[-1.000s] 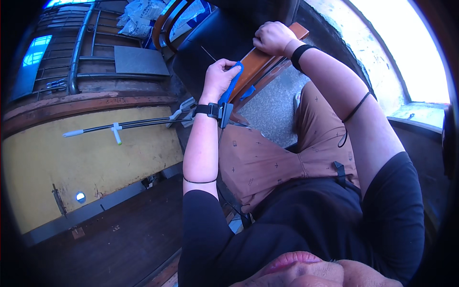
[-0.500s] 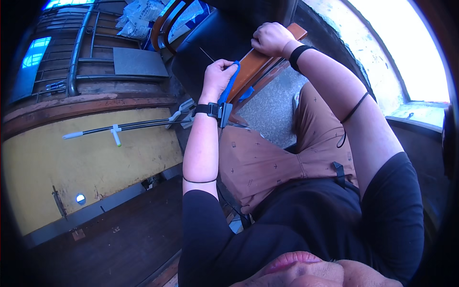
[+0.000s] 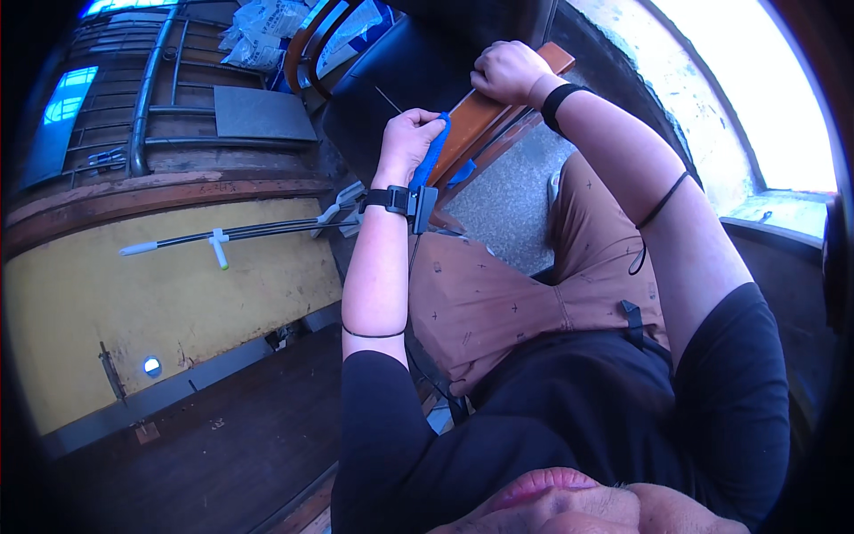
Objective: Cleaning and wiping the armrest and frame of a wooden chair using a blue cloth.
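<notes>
Here, blue cloth (image 3: 431, 153) in left hand (image 3: 407, 142)

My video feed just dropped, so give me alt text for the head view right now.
The left hand grips a blue strip against a wooden chair arm, while the right hand clamps the arm's far end. The dark chair seat lies behind, and brown shorts fill the middle.

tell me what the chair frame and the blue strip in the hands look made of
Chair frame: likely wood with a glossy varnish, reddish-brown and shiny in the light. Blue strip in the left hand: apparently a thin flexible tape or plastic; it bends along the rail.
</notes>
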`<state>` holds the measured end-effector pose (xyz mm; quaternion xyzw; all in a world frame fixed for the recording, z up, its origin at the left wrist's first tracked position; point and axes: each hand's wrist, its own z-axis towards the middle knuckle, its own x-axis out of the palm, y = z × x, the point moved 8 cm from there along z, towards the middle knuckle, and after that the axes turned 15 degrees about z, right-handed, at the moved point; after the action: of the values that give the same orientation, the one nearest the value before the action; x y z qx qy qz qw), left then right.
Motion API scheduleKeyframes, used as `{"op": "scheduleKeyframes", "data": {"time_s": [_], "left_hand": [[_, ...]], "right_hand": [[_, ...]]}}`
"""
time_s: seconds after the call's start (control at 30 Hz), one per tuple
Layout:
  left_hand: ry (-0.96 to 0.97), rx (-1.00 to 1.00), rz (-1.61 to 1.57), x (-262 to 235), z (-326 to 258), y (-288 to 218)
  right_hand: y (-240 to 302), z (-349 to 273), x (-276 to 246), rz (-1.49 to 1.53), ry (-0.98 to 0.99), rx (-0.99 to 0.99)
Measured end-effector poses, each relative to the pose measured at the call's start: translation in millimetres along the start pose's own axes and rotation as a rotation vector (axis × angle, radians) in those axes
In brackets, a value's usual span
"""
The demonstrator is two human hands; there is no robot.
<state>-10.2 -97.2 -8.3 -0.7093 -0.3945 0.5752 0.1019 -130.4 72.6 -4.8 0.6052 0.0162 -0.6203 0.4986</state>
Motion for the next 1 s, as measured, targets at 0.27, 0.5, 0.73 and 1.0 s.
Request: {"op": "scheduleKeyframes", "data": {"time_s": [0.27, 0.5, 0.73, 1.0], "left_hand": [[0.011, -0.011, -0.015, 1, 2, 1], [0.057, -0.052, -0.057, 3, 7, 11], [0.02, -0.019, 0.0, 1, 7, 6], [0.023, -0.041, 0.033, 4, 8, 0]], "right_hand": [[-1, 1, 1, 0.009, 0.035, 0.015], [2, 1, 0, 0.008, 0.04, 0.03], [4, 1, -2, -0.002, 0.04, 0.022], [1, 1, -1, -0.001, 0.029, 0.023]]}}
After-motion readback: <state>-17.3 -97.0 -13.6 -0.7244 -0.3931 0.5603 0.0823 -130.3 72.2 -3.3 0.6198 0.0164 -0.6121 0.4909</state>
